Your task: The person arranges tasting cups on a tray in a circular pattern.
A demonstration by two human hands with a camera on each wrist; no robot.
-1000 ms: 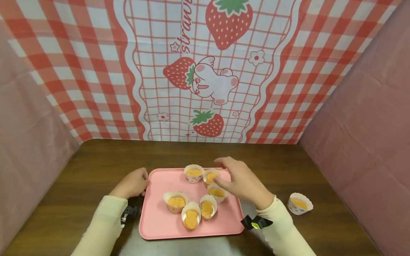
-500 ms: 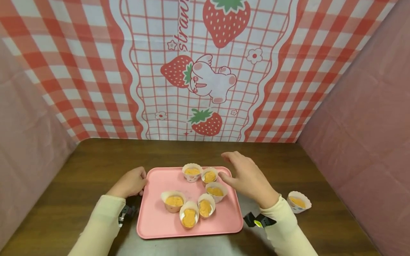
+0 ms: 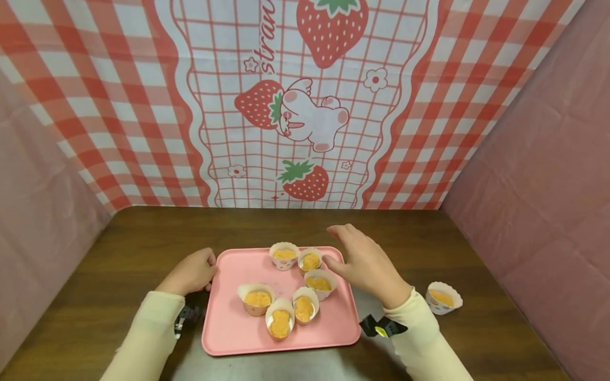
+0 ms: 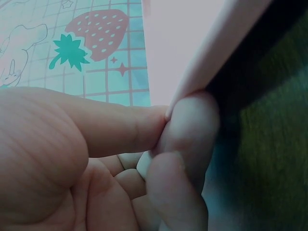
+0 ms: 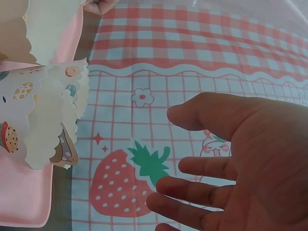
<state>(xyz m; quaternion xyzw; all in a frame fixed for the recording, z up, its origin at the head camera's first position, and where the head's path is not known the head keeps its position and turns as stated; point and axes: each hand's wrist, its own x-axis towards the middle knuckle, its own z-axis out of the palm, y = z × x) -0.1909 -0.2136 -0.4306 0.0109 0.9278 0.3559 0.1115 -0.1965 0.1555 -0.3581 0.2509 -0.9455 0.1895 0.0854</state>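
My left hand (image 3: 193, 272) pinches the left rim of a pink tray (image 3: 233, 333) between thumb and forefinger; the left wrist view shows the tray edge (image 4: 207, 57) between them. Over the tray's back right corner hovers my right hand (image 3: 366, 264), thumb and fingers spread, nothing in its grasp. Beneath its thumb lies a paper baking cup (image 3: 310, 260) of orange-yellow filling, with another cup (image 3: 320, 284) just in front. More filled cups stand on the tray in a curve, among them a back cup (image 3: 284, 256) and a front cup (image 3: 279, 320).
One filled paper cup (image 3: 443, 298) stands on the wooden table (image 3: 119, 238) to the right of the tray. A checked strawberry cloth (image 3: 305, 106) hangs behind, and pink cloth walls (image 3: 529, 174) close in both sides.
My right hand has drawn back slightly to the right from the back right cups, holding nothing. The left hand keeps its grip on the tray. The view has shifted slightly.
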